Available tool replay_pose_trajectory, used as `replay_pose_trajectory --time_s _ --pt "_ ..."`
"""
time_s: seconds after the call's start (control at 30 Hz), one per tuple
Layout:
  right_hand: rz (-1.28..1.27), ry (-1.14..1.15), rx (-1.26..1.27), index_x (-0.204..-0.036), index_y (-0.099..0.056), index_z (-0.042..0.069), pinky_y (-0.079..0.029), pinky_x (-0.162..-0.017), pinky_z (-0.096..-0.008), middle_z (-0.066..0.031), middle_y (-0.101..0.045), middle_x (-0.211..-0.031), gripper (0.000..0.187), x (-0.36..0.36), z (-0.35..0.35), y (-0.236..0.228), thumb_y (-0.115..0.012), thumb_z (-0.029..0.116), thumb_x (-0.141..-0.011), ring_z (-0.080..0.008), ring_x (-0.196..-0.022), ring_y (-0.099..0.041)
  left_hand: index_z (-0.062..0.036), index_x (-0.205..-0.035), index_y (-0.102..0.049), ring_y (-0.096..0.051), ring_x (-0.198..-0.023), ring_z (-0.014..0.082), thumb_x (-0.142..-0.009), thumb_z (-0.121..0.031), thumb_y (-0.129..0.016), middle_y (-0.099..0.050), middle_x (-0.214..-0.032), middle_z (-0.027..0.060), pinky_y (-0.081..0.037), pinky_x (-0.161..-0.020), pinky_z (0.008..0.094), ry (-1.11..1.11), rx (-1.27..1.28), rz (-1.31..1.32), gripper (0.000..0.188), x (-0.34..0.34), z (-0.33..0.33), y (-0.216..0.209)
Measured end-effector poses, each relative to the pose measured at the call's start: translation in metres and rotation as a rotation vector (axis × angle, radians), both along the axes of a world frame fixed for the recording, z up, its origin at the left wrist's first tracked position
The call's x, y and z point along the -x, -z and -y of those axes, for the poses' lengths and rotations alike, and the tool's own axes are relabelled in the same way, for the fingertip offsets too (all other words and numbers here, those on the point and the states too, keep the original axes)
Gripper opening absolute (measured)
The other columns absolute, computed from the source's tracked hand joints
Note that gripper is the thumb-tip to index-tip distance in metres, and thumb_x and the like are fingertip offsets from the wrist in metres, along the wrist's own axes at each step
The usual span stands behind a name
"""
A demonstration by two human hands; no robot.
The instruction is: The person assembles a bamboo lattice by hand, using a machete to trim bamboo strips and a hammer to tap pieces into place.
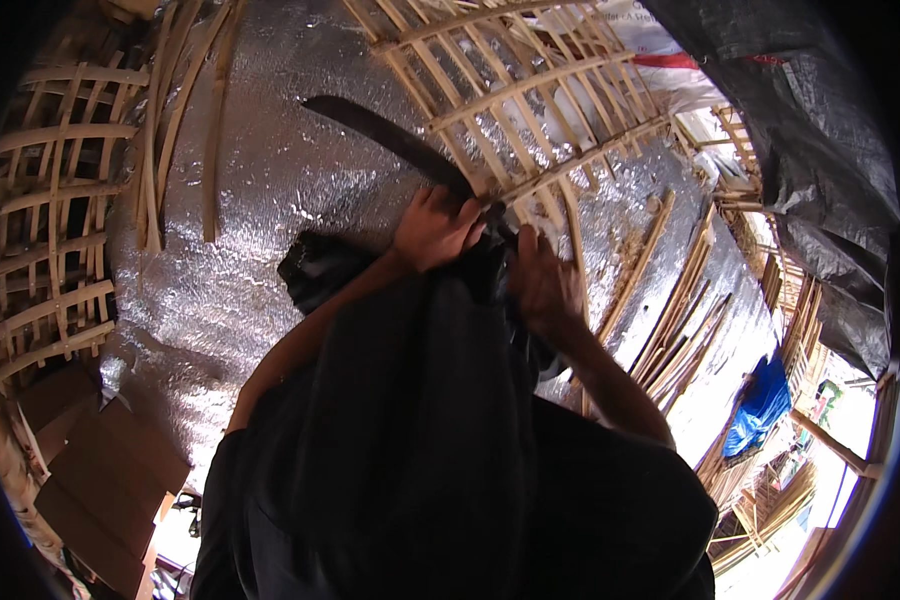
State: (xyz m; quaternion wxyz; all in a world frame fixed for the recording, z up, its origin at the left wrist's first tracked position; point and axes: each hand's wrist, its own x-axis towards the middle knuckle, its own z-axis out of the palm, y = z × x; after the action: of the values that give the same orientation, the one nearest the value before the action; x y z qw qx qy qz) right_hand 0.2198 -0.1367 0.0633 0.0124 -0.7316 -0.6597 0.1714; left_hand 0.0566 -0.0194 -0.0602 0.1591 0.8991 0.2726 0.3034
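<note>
A dark shirt (410, 450) fills the foreground, below the fingers. Both hands meet near the middle. The left hand (438, 230) has its fingers curled at the base of a machete (385, 135); the right hand (547, 280), just beside it, has its fingers bent inward. Shadow covers the space between them, so I cannot tell which hand grips the machete, or how tightly either is closed. The dark blade points up and left, away from the left fingers. Just beyond the fingertips, a corner of a bamboo lattice (532, 86) begins, spreading up and right. Left of the left wrist is a shiny black thing (325, 270). Silver foil (270, 180) lies around and beyond the fingers. Bamboo strips (678, 325) lie right of the right fingers. Well left of the fingers stands another lattice (50, 204); far right hangs a black tarp (830, 150).
</note>
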Motion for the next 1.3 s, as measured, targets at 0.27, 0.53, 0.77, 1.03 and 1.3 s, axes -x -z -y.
replay_pose_trajectory --time_s 0.27,0.53,0.77,1.03,1.3 --pt "-0.096 0.342 0.309 -0.121 -0.044 0.006 -0.058 -0.073 -0.06 -0.029 -0.068 -0.097 0.031 0.022 -0.017 -0.016 -0.055 0.027 -0.101 -0.0499 -0.087 -0.07 -0.0159 -0.103 -0.064 -0.059 -0.089 0.0294 -0.087 -0.037 -0.073 -0.066 -0.088 0.0084 -0.047 -0.076 0.0465 -0.068 -0.159 -0.021 0.028 -0.003 0.005 -0.007" --pt "-0.117 0.436 0.382 -0.12 -0.043 0.004 -0.055 -0.079 -0.0628 -0.0317 -0.07 -0.097 0.036 0.022 -0.022 -0.047 -0.049 0.036 -0.106 -0.0531 -0.09 -0.069 -0.0177 -0.099 -0.063 -0.057 -0.085 0.0273 -0.087 -0.04 -0.073 -0.063 -0.084 0.0066 -0.044 -0.073 0.0481 -0.084 -0.119 -0.033 0.026 -0.004 0.004 0.009" --pt "-0.097 0.416 0.344 -0.12 -0.042 0.004 -0.052 -0.085 -0.0656 -0.0334 -0.069 -0.101 0.036 0.036 -0.042 -0.043 -0.046 0.036 -0.105 -0.0557 -0.095 -0.067 -0.0197 -0.102 -0.066 -0.056 -0.084 0.026 -0.087 -0.041 -0.073 -0.057 -0.078 0.0043 -0.044 -0.074 0.0503 -0.089 -0.187 0.02 0.027 -0.008 0.006 0.018" --pt "-0.197 0.343 0.035 -0.122 -0.044 0.001 -0.054 -0.075 -0.0633 -0.0364 -0.068 -0.092 0.032 0.021 -0.024 -0.048 -0.052 0.026 -0.105 -0.0565 -0.086 -0.068 -0.0186 -0.1 -0.065 -0.056 -0.094 0.0314 -0.087 -0.042 -0.072 -0.06 -0.089 0.008 -0.046 -0.08 0.0539 -0.086 -0.161 -0.007 0.027 -0.002 0.007 0.011" --pt "-0.102 0.317 -0.033 -0.12 -0.044 -0.002 -0.054 -0.055 -0.053 -0.0301 -0.067 -0.078 0.035 0.013 -0.027 -0.028 -0.054 0.028 -0.105 -0.051 -0.07 -0.068 -0.0158 -0.097 -0.062 -0.055 -0.093 0.0277 -0.089 -0.042 -0.071 -0.064 -0.082 0.0004 -0.046 -0.077 0.0541 -0.044 -0.164 -0.012 0.029 -0.003 -0.006 0.006"
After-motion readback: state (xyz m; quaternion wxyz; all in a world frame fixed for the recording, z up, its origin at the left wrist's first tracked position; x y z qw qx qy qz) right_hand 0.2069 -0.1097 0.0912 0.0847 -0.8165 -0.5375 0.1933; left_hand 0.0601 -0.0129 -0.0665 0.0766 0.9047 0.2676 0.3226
